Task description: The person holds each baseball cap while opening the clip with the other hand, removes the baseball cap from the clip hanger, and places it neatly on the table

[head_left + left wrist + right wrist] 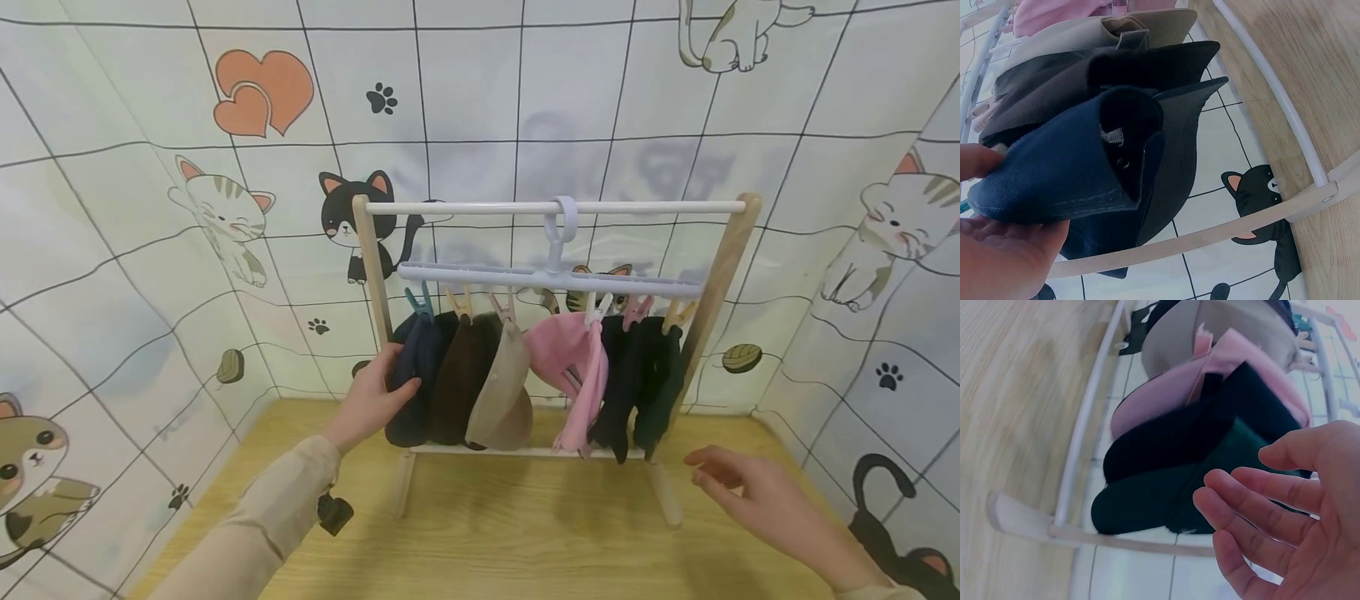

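The navy cap [408,421] hangs left of centre in the head view, under a teal clip [423,303]. The left hand [373,398] pinches its side, that grip clamped on the cloth with the thumb in front. Just right of it hang a brown cap [456,392] and a beige cap [501,404]; past the centre come a pink cap [558,346], a black cap [618,383] and a dark green cap [660,404]. At lower right, the right hand [753,492] holds nothing, its grip apart, fingers loosely bent, near the dark green cap. A pale hanger [480,276] carries all six, hooked over the rail of a wooden rack [722,292] on the bench [495,525].
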Demonstrator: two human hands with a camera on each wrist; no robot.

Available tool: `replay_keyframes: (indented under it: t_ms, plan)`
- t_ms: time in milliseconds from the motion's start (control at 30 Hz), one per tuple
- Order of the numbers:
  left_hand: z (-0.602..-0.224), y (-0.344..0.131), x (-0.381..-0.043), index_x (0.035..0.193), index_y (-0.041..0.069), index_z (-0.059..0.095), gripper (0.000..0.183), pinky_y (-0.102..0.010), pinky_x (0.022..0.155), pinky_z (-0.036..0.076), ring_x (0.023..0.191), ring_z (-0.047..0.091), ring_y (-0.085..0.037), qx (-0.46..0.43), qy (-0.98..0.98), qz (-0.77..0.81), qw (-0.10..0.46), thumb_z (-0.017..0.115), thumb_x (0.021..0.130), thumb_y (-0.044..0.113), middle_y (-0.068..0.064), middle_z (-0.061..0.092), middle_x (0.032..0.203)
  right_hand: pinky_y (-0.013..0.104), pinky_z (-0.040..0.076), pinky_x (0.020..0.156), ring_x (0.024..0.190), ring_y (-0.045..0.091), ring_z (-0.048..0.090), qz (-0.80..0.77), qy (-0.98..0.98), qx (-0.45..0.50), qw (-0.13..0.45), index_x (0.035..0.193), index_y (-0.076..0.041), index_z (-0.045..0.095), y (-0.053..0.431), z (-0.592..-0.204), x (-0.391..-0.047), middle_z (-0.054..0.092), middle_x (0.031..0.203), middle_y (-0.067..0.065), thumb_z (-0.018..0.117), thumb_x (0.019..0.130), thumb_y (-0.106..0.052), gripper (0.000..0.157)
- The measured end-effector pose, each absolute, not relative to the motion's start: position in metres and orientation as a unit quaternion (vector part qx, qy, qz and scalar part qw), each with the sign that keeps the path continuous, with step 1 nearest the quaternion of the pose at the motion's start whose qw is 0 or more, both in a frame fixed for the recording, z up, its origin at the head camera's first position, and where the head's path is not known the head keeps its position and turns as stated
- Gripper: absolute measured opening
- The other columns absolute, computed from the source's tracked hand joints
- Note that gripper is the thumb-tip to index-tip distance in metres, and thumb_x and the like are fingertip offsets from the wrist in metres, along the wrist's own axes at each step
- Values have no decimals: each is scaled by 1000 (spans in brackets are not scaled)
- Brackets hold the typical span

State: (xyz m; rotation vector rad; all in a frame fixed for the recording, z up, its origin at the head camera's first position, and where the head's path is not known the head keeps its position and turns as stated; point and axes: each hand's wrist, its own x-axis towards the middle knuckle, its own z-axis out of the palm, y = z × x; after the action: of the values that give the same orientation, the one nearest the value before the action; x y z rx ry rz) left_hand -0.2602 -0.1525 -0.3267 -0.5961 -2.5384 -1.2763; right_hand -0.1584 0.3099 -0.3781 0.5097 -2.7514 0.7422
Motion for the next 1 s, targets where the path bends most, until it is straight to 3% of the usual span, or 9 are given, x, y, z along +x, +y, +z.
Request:
replay_keyframes:
  t_ms: [300,667,1000]
  plan:
    - [-335,-150,-257,116,-4,52,30,-44,76,52,84,62,-28,-222,-867,-433,109,62,88,-2,-18,63,97,26,50,58,72,-1,59,255,-924,243,147,104,-11,69,286,-366,-158,69,88,-8,69,89,-10,15]
    - [-350,-142,-247,112,-1,56,26,-43,78,52,88,63,-26,-264,-859,-428,96,62,87,-6,-12,65,98,29,52,69,80,0,60,270,-918,275,97,107,-12,68,253,-338,-171,66,93,-14,64,94,-18,15]
    - [-355,-132,-233,117,-3,54,28,-40,80,53,95,65,-29,-300,-845,-437,75,60,89,-5,-16,65,105,34,54,76,87,9,64,314,-874,360,85,108,-11,68,210,-309,-189,68,98,-9,65,91,-7,18]
